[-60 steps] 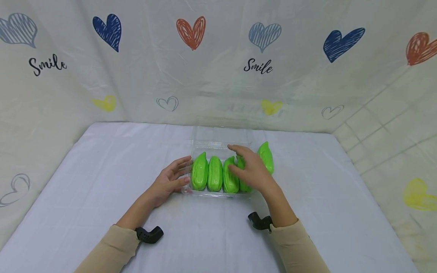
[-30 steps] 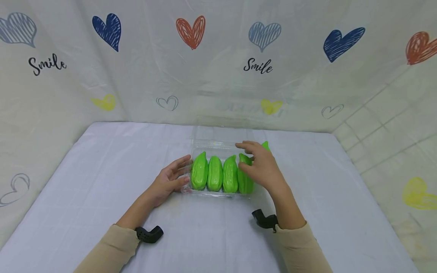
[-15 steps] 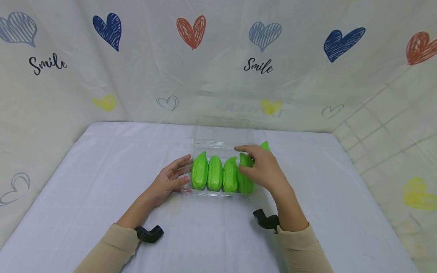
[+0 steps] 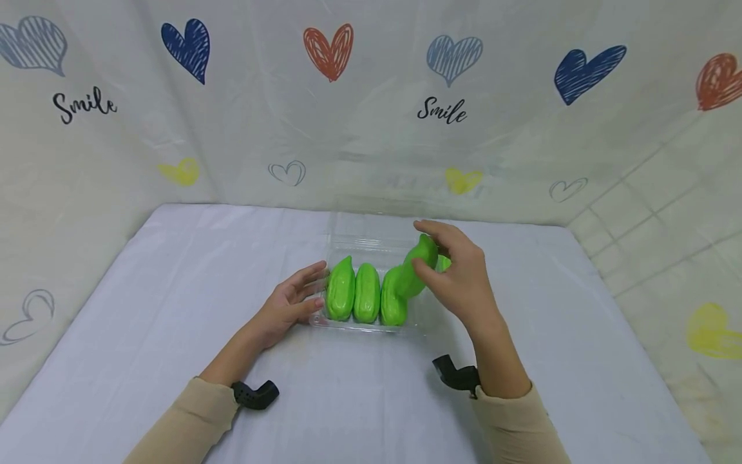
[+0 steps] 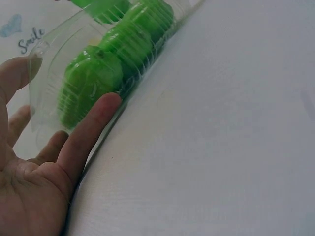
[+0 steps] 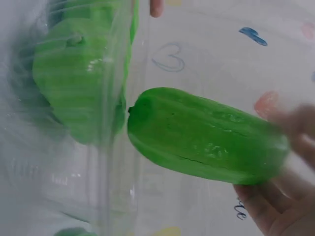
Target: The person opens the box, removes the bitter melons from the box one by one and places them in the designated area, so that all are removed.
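My right hand (image 4: 466,274) pinches a bright green, ridged, cucumber-like vegetable (image 4: 414,274) near its pointed end, raised and tilted over the right part of a clear plastic box (image 4: 359,327). In the right wrist view, the held vegetable (image 6: 206,137) shows its blunt end towards the box wall. Three similar green vegetables (image 4: 341,290) lie side by side in the box. My left hand (image 4: 286,306) rests against the box's left side, fingers fairly straight; in the left wrist view one finger (image 5: 91,130) lies along the clear wall.
The box's clear lid (image 4: 377,225) stands open at the back, by the curtain with printed hearts (image 4: 327,51). Another green vegetable (image 4: 444,263) lies right of the box, mostly hidden behind my right hand. A white cloth (image 4: 348,399) covers the table.
My right hand first shifted right to the rightmost vegetable in the box, then took hold of it and lifted it up and back, tilting it. My left hand has stayed at the box.
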`<state>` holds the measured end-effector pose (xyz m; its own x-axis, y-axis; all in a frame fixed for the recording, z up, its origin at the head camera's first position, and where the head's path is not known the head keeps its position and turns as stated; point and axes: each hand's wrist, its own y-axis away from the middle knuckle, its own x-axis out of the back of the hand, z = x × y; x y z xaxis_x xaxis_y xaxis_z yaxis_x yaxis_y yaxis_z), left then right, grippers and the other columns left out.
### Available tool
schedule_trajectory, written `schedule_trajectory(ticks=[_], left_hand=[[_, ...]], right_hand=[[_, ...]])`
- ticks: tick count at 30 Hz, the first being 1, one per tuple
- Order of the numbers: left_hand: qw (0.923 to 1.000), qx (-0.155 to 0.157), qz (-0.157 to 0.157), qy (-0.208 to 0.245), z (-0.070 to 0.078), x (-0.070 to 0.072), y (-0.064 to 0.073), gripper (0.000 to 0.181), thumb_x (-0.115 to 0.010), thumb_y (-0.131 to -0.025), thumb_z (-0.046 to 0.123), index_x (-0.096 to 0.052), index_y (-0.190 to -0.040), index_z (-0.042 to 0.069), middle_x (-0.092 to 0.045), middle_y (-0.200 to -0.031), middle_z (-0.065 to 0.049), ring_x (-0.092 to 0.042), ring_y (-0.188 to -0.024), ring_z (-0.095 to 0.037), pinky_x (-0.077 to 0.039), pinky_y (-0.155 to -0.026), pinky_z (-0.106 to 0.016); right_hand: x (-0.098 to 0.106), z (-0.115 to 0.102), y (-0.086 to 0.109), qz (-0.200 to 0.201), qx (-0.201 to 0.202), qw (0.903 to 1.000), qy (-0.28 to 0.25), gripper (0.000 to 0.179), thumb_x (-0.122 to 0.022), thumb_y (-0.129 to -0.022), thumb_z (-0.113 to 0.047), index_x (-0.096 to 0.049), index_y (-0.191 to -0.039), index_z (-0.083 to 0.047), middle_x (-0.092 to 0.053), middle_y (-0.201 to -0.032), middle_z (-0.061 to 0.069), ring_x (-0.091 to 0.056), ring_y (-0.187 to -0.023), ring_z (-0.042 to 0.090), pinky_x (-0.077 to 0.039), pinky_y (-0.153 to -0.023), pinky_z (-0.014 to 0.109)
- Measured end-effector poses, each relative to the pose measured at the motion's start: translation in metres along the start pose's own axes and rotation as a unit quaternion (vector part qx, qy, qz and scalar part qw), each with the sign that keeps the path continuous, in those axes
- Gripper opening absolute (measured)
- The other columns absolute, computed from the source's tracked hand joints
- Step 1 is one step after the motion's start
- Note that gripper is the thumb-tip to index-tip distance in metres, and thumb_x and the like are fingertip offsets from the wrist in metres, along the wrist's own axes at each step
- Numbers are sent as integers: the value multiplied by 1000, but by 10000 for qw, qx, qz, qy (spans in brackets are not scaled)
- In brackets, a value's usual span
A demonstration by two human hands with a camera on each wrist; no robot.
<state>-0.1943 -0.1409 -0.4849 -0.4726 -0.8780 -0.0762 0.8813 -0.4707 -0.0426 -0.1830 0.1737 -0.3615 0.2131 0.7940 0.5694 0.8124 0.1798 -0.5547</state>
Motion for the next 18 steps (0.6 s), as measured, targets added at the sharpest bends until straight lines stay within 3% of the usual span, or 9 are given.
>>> schedule_trajectory(ticks=[5, 11, 18], left_hand=[[10000, -4, -6, -2, 0, 0, 0, 73, -65, -96, 14, -27, -158, 13, -30, -160, -12, -32, -146, -36, -55, -92, -36], [10000, 55, 9, 23, -2, 1, 0, 72, -66, -96, 14, -29, -157, 16, -30, -160, -10, -32, -147, -34, -55, -91, -37], [10000, 68, 17, 61, -2, 1, -1, 72, -65, -96, 13, -28, -158, 15, -30, -161, -11, -32, -147, -34, -56, -91, -38]], right_hand=[[-10, 2, 0, 39, 216, 9994, -263, 49, -75, -82, 0, -66, -128, -12, -65, -126, 3, -63, -105, 16, -56, -89, 39], [-17, 2, 1, -183, -33, 9989, -435, 54, -73, -83, -1, -62, -134, -13, -63, -132, 4, -62, -113, 22, -58, -83, 46], [-25, 6, 1, -564, -237, 9966, -547, 75, -80, -80, -4, -48, -147, -13, -58, -138, 8, -62, -117, 28, -56, -91, 45]])
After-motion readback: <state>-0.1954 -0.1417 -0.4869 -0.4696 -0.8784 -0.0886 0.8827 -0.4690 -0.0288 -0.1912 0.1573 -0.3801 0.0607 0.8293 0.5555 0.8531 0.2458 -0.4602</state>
